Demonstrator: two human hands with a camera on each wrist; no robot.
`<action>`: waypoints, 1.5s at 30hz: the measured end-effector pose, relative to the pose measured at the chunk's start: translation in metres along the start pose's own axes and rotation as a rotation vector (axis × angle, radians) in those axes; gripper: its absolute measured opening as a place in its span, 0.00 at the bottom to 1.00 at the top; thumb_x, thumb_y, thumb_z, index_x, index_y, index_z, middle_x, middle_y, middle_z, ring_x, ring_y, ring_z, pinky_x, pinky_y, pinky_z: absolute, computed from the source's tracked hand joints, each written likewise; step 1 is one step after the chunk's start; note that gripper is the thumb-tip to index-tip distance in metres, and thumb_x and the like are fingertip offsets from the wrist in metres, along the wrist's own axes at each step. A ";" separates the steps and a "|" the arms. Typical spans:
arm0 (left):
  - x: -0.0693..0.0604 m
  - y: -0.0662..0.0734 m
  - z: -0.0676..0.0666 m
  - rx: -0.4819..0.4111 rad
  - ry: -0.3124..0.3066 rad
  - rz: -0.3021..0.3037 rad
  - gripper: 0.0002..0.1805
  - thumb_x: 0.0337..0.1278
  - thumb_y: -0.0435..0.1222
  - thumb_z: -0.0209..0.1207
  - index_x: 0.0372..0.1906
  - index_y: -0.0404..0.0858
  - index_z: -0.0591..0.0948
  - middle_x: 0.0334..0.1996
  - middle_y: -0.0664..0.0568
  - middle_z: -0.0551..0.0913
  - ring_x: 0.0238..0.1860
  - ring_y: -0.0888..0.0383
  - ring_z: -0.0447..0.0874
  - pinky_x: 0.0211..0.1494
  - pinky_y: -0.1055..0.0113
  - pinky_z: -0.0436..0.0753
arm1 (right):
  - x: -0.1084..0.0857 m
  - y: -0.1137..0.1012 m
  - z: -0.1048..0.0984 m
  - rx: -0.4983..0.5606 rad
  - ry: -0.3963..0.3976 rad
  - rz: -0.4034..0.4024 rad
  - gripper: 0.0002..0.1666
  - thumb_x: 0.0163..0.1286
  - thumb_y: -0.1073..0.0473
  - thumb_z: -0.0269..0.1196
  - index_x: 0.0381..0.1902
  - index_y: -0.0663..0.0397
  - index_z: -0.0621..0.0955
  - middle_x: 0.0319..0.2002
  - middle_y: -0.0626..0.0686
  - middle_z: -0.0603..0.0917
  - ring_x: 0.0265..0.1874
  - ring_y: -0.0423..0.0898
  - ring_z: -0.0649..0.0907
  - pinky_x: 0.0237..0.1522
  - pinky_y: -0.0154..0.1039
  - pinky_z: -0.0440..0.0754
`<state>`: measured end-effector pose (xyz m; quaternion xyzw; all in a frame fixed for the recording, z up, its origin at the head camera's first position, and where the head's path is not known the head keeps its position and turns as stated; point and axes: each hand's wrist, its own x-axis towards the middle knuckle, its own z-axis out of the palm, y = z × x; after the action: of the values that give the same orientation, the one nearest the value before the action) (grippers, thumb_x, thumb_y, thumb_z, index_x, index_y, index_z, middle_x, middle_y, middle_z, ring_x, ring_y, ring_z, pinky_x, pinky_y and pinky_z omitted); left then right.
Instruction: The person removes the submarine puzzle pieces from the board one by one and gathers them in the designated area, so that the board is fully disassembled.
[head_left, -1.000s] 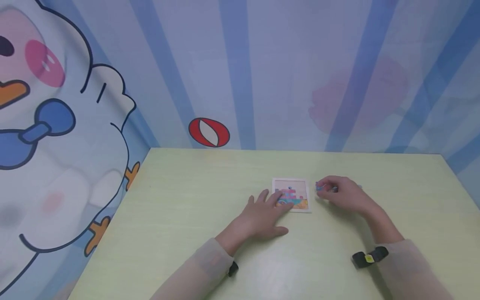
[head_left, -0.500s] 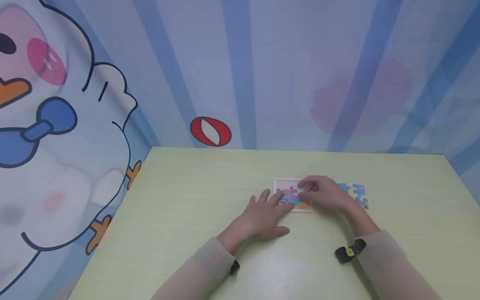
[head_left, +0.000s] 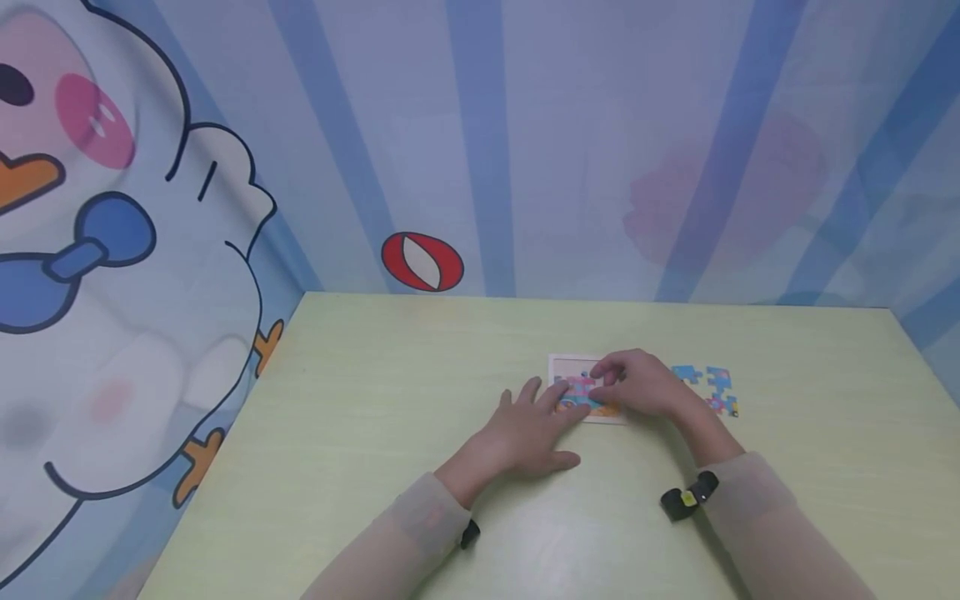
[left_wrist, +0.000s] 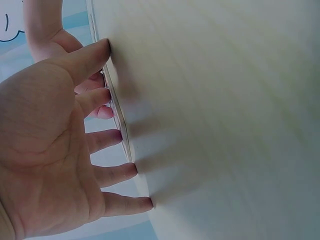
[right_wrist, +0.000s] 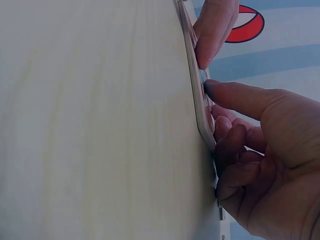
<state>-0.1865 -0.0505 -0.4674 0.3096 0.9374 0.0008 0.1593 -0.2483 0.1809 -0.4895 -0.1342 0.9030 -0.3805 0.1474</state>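
Note:
A small square jigsaw puzzle in a white frame (head_left: 573, 357) lies on the table, part of its pink, blue and orange picture showing. My left hand (head_left: 517, 437) lies spread from the table onto the frame's left side, index and middle fingers over the picture. Over the frame's right side, my right hand (head_left: 647, 387) pinches a puzzle piece between thumb and fingers; the fingers mostly hide the piece. In the right wrist view, the right thumb (right_wrist: 240, 96) touches the puzzle's surface, and the other fingers of the right hand are curled beside the frame's edge.
Several loose blue puzzle pieces (head_left: 718, 379) lie to the right of the frame, partly behind my right hand. The pale wooden table (head_left: 390, 383) ends at a curtain (head_left: 555, 167) printed with stripes and a cartoon bird.
My right hand has moved left from beside the frame onto its right side with the puzzle piece, uncovering the loose pieces. My left hand has stayed put.

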 end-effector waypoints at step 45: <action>0.002 -0.001 0.003 0.002 0.000 0.007 0.40 0.70 0.65 0.54 0.82 0.66 0.58 0.84 0.53 0.48 0.81 0.40 0.49 0.73 0.33 0.61 | 0.000 -0.003 0.002 -0.021 0.013 0.020 0.18 0.66 0.52 0.73 0.49 0.57 0.86 0.37 0.52 0.82 0.38 0.49 0.78 0.41 0.44 0.75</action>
<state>-0.1878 -0.0510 -0.4704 0.3131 0.9363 0.0003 0.1589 -0.2469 0.1778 -0.4879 -0.1241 0.9093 -0.3702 0.1439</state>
